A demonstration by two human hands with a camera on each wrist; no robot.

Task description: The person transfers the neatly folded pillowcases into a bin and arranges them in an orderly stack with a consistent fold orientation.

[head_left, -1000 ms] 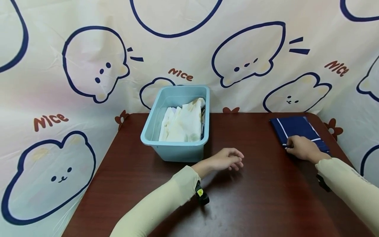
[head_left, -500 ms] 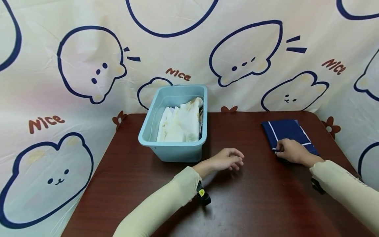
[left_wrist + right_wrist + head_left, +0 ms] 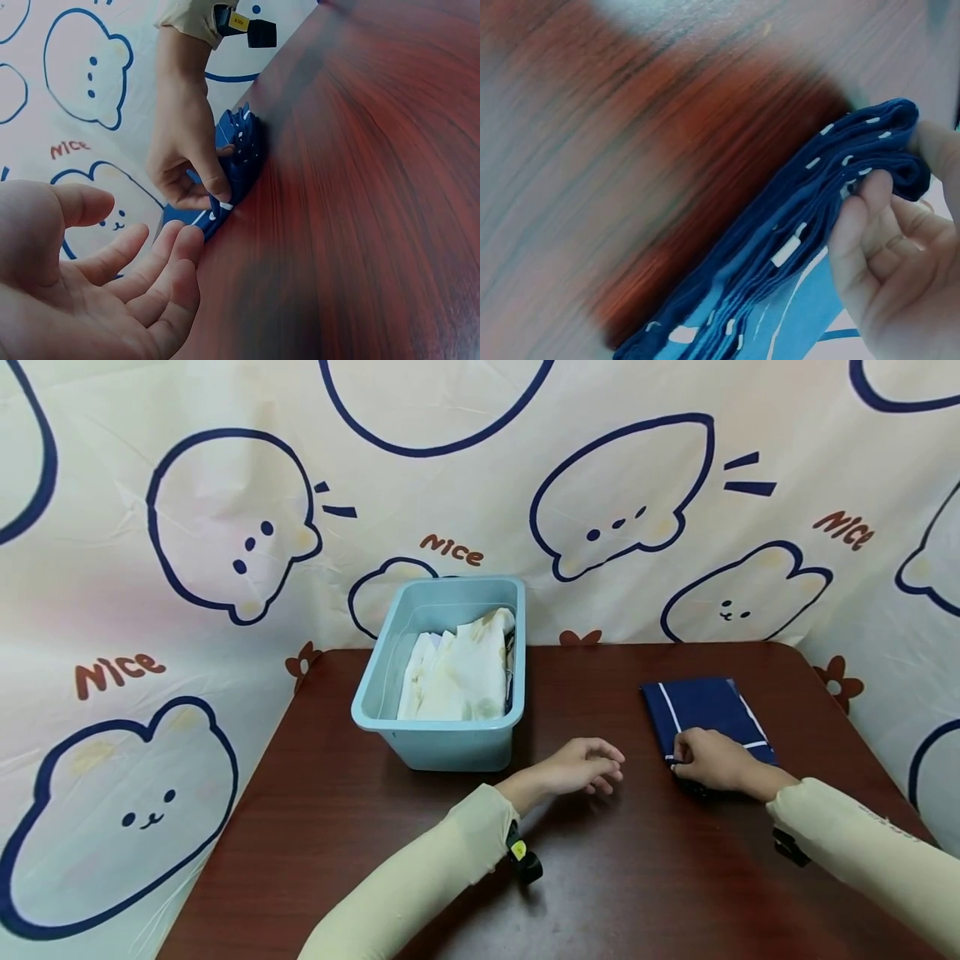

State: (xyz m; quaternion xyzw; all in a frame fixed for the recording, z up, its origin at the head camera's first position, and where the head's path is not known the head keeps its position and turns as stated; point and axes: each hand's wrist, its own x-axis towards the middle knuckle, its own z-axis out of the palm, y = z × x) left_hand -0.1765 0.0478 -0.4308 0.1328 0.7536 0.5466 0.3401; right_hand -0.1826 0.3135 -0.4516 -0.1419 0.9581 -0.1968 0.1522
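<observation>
A folded navy cloth with white stripes lies on the right part of the table. Its near left corner is pinched between the thumb and fingers of my right hand. From the right wrist view, the cloth shows many stacked layers with small white marks along the folded edge, and the right hand grips the layers at one end. My left hand hovers over the middle of the table, fingers relaxed and slightly bent, holding nothing. In the left wrist view its palm is turned up beside the cloth.
A light blue plastic bin stands at the back left of the table. Inside it lie folded white cloths with yellowish stains and something dark at the right side. A printed curtain hangs behind the brown table.
My right hand has drawn the navy cloth left and toward me across the table, holding its corner throughout. The left hand has barely moved, and the bin is unchanged.
</observation>
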